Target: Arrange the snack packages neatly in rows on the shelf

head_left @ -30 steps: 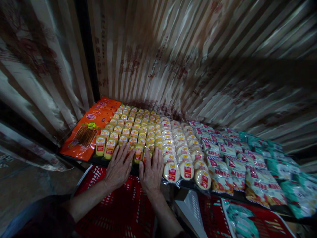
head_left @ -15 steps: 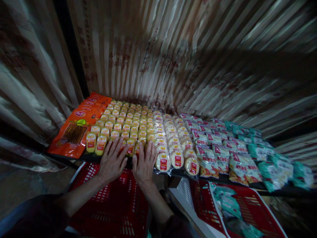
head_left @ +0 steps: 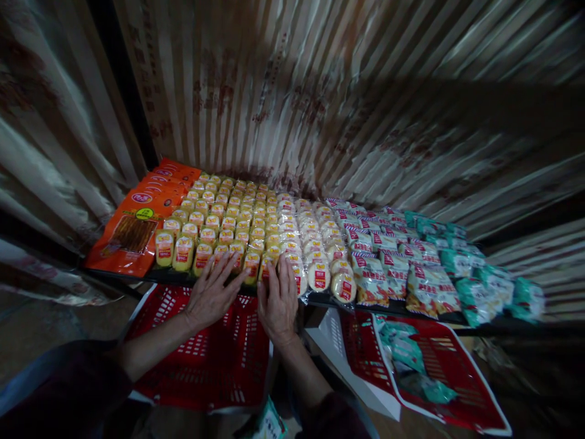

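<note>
1. the left hand (head_left: 214, 299) is palm down, its fingers spread, with the tips over the near ends of the yellow packaged cakes (head_left: 227, 236); it pinches nothing.
2. the right hand (head_left: 278, 308) is also palm down, longer fingers near one another and thumb apart; its tips lie where the yellow cakes meet the round pale cakes (head_left: 319, 276). it grips nothing either, and how firmly either hand presses, i cannot tell.
3. the yellow cakes stand in close columns on a dark shelf (head_left: 176, 278), running from the near edge to the far side, right of some overlapping orange packets (head_left: 137, 235).
4. the round pale cakes, in clear wrappers with red labels, fill the columns just right of the yellow ones.
5. farther right come white printed bags (head_left: 371, 279), then teal bags (head_left: 475, 302) at the right end.
6. below the shelf, a red basket (head_left: 196, 378) sits under the hands; a second red basket (head_left: 470, 378) at right holds teal packets (head_left: 406, 350), with a white box (head_left: 359, 373) just left of it.
7. a pleated, printed curtain (head_left: 228, 79) hangs behind the shelf.
</note>
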Available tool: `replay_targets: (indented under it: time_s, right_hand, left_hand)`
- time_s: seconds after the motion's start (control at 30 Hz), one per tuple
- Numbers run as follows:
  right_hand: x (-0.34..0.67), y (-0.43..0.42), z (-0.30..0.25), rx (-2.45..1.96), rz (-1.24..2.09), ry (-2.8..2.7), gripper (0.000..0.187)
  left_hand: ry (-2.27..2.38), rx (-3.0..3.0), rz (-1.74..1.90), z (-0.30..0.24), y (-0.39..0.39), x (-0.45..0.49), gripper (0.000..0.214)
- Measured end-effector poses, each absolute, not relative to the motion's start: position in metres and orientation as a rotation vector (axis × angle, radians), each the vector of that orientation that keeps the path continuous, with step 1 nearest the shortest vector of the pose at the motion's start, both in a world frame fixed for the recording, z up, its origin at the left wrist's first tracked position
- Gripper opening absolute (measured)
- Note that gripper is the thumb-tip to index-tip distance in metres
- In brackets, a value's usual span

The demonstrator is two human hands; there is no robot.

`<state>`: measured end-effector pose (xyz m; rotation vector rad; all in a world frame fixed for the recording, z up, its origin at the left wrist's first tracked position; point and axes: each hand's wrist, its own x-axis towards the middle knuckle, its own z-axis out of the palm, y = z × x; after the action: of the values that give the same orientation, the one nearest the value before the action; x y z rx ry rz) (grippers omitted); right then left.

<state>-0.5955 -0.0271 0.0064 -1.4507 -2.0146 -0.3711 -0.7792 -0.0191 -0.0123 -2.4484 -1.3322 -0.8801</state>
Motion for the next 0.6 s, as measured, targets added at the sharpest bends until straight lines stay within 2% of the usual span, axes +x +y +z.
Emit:
replay_targets:
  time_s: [0.27,0.6]
  right_hand:
    - [-0.588,-0.036,0.002,-1.507,-0.359,-2.026,0.041]
    - [-0.592,-0.024,-0.001,-1.512,-0.304,-1.997,0.035]
  left_hand:
    - [-1.222,-2.522,-0.847,-0.024,-0.031,-0.766,0.05]
    - [-1.266,-2.552,-0.794,-0.024,-0.027,-0.766,0.052]
